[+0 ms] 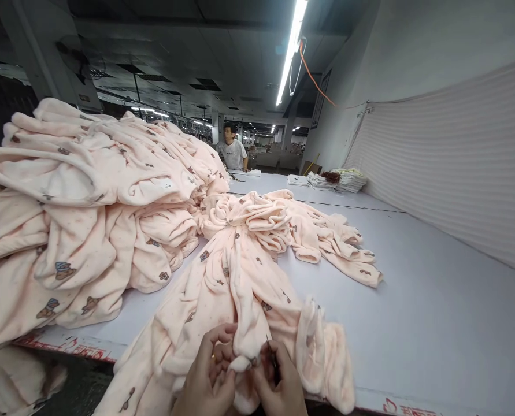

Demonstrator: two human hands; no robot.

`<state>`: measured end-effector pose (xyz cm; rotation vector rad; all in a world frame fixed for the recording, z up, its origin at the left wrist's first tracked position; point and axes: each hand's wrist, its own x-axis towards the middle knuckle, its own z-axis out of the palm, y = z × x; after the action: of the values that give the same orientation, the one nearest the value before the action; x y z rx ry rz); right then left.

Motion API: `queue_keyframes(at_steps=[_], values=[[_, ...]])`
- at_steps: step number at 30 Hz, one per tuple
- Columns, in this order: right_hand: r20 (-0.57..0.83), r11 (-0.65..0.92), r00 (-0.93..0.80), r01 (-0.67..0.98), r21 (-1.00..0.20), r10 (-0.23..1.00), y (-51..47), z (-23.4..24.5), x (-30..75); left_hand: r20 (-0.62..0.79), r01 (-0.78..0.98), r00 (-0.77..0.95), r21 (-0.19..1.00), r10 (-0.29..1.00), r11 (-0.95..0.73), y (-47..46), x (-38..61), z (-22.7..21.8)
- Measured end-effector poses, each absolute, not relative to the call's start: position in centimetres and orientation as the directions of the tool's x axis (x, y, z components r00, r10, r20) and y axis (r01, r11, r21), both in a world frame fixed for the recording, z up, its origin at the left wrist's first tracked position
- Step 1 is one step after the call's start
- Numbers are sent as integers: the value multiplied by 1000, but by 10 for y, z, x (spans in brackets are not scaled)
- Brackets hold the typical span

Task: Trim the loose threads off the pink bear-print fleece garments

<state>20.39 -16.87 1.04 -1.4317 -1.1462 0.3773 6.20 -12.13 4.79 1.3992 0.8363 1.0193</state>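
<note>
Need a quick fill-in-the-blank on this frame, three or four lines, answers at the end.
The left hand and right hand pinch a ___ fleece garment.
Its print shows small ___.
The big pile lies on the table to their ___.
The person at the far end is dressed in ___.
Missing: pink; bears; left; white.

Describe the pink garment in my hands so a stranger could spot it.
On the white table, right of the tall heap of pink fleece clothes, one pink bear-print fleece garment stretches to the near edge. Only it is pinched by the left hand and right hand.
</note>
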Motion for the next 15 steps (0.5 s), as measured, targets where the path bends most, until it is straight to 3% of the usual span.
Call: queue_keyframes(at_steps=[3, 7, 11, 15], values=[[334, 172, 494, 345, -923, 803, -170, 15, 207, 273, -145, 402, 961, 874, -234, -132, 65, 50], [247, 133, 424, 280, -951, 871, -187, 36, 240, 488, 81, 359, 832, 795, -548, -139, 67, 50], [260, 96, 325, 444, -891, 909, -208, 55, 260, 631, 158, 336, 694, 699, -702, -142, 77, 51], [386, 94, 458, 540, -836, 801, -226, 58, 249, 681, 51, 337, 676, 650, -735, -145, 85, 46]])
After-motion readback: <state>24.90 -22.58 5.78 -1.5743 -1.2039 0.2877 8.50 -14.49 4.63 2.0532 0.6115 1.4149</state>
